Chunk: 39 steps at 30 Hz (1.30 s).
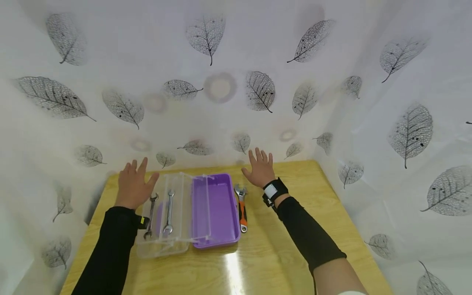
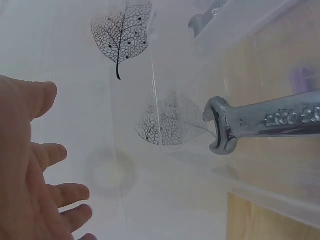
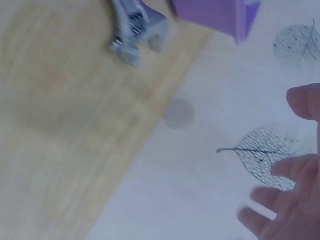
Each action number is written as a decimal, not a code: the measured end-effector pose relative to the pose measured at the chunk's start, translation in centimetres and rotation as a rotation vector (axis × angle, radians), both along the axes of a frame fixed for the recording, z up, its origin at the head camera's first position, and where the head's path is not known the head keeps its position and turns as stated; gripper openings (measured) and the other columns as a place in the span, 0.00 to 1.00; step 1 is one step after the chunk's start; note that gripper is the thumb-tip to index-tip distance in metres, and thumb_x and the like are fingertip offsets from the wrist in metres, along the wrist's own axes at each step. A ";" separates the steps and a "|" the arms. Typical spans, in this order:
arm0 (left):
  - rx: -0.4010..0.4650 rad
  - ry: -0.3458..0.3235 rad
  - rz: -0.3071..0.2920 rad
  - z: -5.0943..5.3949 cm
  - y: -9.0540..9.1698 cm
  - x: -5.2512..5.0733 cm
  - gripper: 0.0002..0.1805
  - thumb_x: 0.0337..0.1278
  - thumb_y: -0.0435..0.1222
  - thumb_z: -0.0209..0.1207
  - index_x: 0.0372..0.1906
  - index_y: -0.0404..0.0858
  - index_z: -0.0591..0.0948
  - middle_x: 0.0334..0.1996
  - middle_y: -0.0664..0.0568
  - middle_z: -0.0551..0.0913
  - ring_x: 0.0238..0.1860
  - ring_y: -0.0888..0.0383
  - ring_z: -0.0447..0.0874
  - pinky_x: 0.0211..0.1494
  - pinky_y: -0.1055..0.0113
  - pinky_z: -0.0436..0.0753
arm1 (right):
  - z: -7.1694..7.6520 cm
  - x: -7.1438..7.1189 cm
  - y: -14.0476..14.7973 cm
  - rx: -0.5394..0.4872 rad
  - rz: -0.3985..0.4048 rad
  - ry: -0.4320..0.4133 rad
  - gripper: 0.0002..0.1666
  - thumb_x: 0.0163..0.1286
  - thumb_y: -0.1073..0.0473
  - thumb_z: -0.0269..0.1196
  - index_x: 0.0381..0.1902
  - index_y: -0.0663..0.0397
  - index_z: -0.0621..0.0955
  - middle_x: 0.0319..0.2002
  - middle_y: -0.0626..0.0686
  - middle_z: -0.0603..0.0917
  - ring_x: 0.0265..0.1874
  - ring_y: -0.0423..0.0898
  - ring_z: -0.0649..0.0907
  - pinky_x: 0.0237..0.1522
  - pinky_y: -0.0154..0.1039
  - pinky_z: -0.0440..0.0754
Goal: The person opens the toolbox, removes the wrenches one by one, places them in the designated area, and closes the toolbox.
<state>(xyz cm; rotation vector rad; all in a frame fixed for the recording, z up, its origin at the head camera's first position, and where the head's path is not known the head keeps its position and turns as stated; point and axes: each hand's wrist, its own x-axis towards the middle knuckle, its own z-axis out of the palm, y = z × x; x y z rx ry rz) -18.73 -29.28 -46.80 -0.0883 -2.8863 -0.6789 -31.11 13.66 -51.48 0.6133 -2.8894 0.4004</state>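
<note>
Fingers spread, my left hand [image 1: 133, 185] hovers at the left of a clear plastic tray [image 1: 182, 188] and holds nothing. Two silver wrenches lie in the clear plastic: an open-end wrench [image 1: 151, 215] nearer that hand and another wrench [image 1: 169, 211] to its right. In the left wrist view a wrench jaw end [image 2: 225, 125] shows close by. My right hand [image 1: 261, 170], also spread and holding nothing, is above the table's far edge. Below and left of it an adjustable wrench [image 1: 241, 209] with an orange and black handle lies beside the purple box [image 1: 221, 213].
The purple box stands open, its clear lid [image 1: 162, 250] laid out to the left. The wooden table [image 1: 287, 262] ends at a leaf-print sheet [image 1: 228, 123] behind and at the sides. Bands with devices [image 1: 274, 191] sit on both wrists.
</note>
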 end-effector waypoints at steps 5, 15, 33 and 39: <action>-0.034 0.006 0.032 -0.4 0.1 0.2 0.42 0.82 0.54 0.45 0.82 0.29 0.50 0.75 0.16 0.46 0.76 0.20 0.37 0.78 0.28 0.36 | 0.3 -0.9 -0.7 -0.014 -0.021 -0.014 0.50 0.79 0.29 0.49 0.84 0.54 0.55 0.82 0.66 0.51 0.81 0.68 0.49 0.81 0.64 0.34; -0.003 -0.081 0.015 -1.1 1.4 -0.4 0.46 0.80 0.60 0.44 0.83 0.33 0.48 0.78 0.19 0.41 0.78 0.22 0.34 0.77 0.28 0.32 | 0.6 -1.2 -2.5 0.040 -0.040 -0.110 0.53 0.77 0.27 0.50 0.85 0.50 0.51 0.84 0.61 0.45 0.82 0.65 0.44 0.79 0.67 0.33; 0.028 -0.158 0.009 -0.7 2.2 -0.4 0.48 0.79 0.62 0.43 0.84 0.33 0.45 0.78 0.20 0.36 0.78 0.22 0.30 0.77 0.27 0.32 | 0.5 -0.8 -2.0 0.032 -0.048 -0.058 0.52 0.77 0.28 0.51 0.84 0.53 0.53 0.83 0.63 0.51 0.81 0.68 0.50 0.79 0.70 0.36; 0.062 -0.167 0.007 -0.2 2.8 0.5 0.43 0.80 0.58 0.46 0.82 0.33 0.53 0.77 0.21 0.48 0.77 0.22 0.42 0.77 0.27 0.44 | 0.4 -0.6 -2.0 0.000 -0.052 -0.056 0.51 0.78 0.30 0.51 0.84 0.55 0.54 0.82 0.65 0.52 0.81 0.67 0.52 0.79 0.69 0.37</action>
